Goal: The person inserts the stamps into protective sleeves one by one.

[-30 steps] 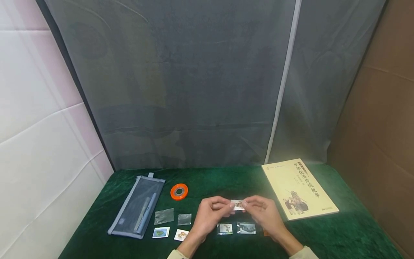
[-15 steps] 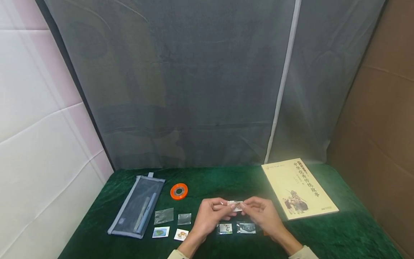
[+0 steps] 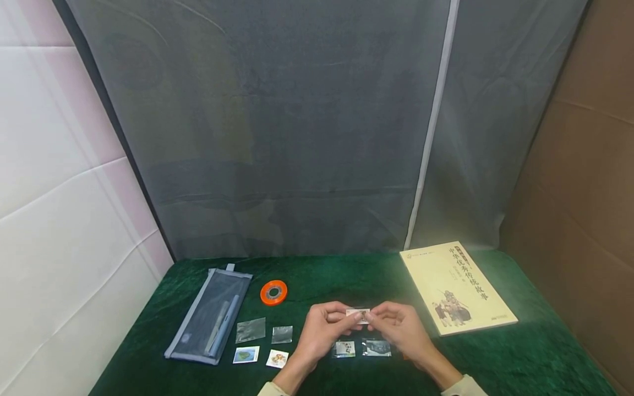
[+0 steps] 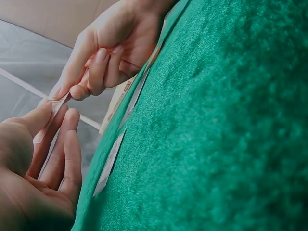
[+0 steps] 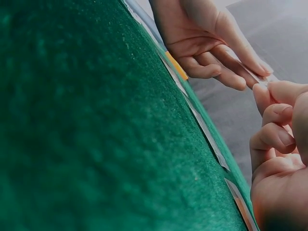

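Observation:
A small white-edged stamp point(image 3: 351, 312) with a brown picture is held above the table, with glossy clear film about it. My left hand point(image 3: 319, 331) pinches its left side between thumb and fingers. At the right end, the thumb and forefinger of my right hand point(image 3: 405, 331) pinch it, thumbs covering part of the picture. Both wrist views show it nearly edge-on between the fingertips. On the cloth below lie a sleeved stamp point(image 3: 345, 349) with a dark figure and a sleeved grey picture stamp point(image 3: 376, 348). An orange-toned sleeved piece point(image 5: 239, 204) lies mostly hidden by my right wrist.
Left of my hands lie two clear sleeves point(image 3: 251, 330), a blue-green stamp point(image 3: 246, 355) and a brown-pictured stamp point(image 3: 277, 359). Farther left is a mesh pencil pouch point(image 3: 210, 319) with pens inside. An orange ring-shaped reel point(image 3: 274, 293) and a yellow book point(image 3: 458, 289) lie behind.
The stamp has shifted slightly left between the hands, and its film no longer glints above the left fingertips as it did half a second ago. Both hands stay nearly in place.

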The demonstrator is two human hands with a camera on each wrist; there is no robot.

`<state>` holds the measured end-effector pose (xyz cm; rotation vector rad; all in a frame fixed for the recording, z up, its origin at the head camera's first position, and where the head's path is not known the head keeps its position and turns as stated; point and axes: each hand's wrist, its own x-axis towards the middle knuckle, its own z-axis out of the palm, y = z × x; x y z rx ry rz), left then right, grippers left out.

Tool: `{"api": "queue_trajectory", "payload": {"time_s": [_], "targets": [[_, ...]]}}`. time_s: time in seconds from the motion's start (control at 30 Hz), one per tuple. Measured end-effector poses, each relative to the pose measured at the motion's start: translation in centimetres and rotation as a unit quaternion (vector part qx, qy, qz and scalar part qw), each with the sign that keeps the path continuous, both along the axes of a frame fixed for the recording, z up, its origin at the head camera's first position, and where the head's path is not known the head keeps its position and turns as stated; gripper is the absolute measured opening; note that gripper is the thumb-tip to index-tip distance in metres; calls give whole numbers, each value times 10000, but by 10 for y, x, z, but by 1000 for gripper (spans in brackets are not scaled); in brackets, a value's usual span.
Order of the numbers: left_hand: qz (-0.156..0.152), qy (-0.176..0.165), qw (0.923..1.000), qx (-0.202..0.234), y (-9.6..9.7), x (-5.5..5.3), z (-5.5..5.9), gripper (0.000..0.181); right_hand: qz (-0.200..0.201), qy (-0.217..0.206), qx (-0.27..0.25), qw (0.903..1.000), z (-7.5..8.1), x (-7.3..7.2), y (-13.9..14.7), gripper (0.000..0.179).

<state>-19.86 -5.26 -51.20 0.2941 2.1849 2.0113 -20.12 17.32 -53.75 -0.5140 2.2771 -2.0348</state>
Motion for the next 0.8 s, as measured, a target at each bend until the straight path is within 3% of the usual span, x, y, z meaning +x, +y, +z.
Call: {"api": "queue_trajectory", "payload": {"time_s": [0.37, 0.57, 0.8], "targets": [[-186, -12, 9998, 41, 0, 0, -2, 25, 3, 97, 68, 9999, -2, -1, 0, 10], [-421, -20, 9990, 155, -1, 0, -2, 27, -185, 4, 173, 9997, 0, 0, 0, 13], [-482, 154, 9987, -95, -3, -2, 1, 26, -355, -94, 265, 9990, 3, -1, 1, 15]]}}
